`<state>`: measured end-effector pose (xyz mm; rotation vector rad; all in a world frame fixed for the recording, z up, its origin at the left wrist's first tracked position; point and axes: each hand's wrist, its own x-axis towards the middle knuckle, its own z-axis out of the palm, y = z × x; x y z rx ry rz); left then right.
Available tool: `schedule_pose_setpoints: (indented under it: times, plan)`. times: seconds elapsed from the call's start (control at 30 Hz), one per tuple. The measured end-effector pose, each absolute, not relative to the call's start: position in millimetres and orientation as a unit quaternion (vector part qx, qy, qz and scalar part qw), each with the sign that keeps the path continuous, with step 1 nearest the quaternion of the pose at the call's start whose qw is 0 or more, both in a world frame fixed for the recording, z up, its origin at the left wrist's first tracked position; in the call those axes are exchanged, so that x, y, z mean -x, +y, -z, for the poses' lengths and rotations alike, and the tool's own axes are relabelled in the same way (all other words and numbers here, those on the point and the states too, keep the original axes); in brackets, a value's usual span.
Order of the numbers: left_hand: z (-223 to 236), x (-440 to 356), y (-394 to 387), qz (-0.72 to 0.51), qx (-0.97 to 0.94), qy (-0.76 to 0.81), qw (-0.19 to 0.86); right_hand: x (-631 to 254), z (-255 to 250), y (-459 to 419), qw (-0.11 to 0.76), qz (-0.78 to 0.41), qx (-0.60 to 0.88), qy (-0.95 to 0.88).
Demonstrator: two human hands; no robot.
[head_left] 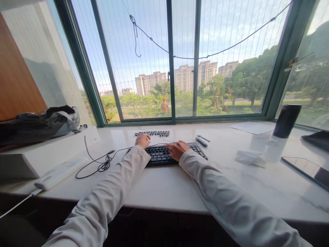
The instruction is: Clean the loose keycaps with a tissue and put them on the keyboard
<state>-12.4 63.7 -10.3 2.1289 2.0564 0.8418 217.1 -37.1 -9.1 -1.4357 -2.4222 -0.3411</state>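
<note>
A black keyboard [164,153] lies on the white stone sill in front of me. My left hand [143,140] is curled into a loose fist at the keyboard's far left corner; what it holds, if anything, is hidden. My right hand [178,149] rests on the middle keys with its fingers bent together and pointing left, the fingertips down among the keys. Just beyond the keyboard, a row of loose dark keycaps [152,133] is laid out on the sill. Both arms wear pale long sleeves.
A thin black cable [102,165] coils left of the keyboard, near a white power strip [60,173] and a black bag [36,125]. Two pen-like tools [202,140], a crumpled tissue [250,157], a black tumbler [286,120], paper [253,127] and a dark tablet [305,169] lie to the right. Window glass stands behind.
</note>
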Motion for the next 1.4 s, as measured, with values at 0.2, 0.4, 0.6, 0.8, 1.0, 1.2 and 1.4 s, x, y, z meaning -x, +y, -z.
schedule_pose_setpoints:
  times: [0.2, 0.4, 0.6, 0.8, 1.0, 1.2, 1.4]
  plan:
    - [7.6, -9.5, 88.9, -0.197, -0.746, 0.636, -0.034, -232.3, 5.7, -29.7, 0.167, 0.121, 0.564, -0.8]
    - [-2.4, -28.7, 137.0, -0.112, -0.767, 0.628, -0.067, -234.9, 5.8, -27.0, 0.165, 0.108, 0.572, -0.796]
    - [6.5, -50.3, 165.0, -0.077, -0.776, 0.619, -0.094, -237.7, 6.3, -23.2, 0.16, 0.124, 0.563, -0.802]
    - [13.1, -59.6, 178.3, -0.072, -0.769, 0.625, -0.111, -239.6, 9.3, -19.6, 0.143, 0.137, 0.559, -0.805]
    - [6.2, -55.0, 168.4, -0.097, -0.763, 0.627, -0.123, -239.5, 8.7, -18.0, 0.179, 0.129, 0.566, -0.794]
    - [-27.9, -53.3, 133.3, -0.167, -0.763, 0.609, -0.139, -247.3, 9.4, -9.2, 0.239, 0.054, 0.612, -0.752]
    - [-61.1, -76.5, 48.1, -0.288, -0.806, 0.505, -0.108, -258.9, 16.1, 1.7, 0.351, -0.024, 0.636, -0.687]
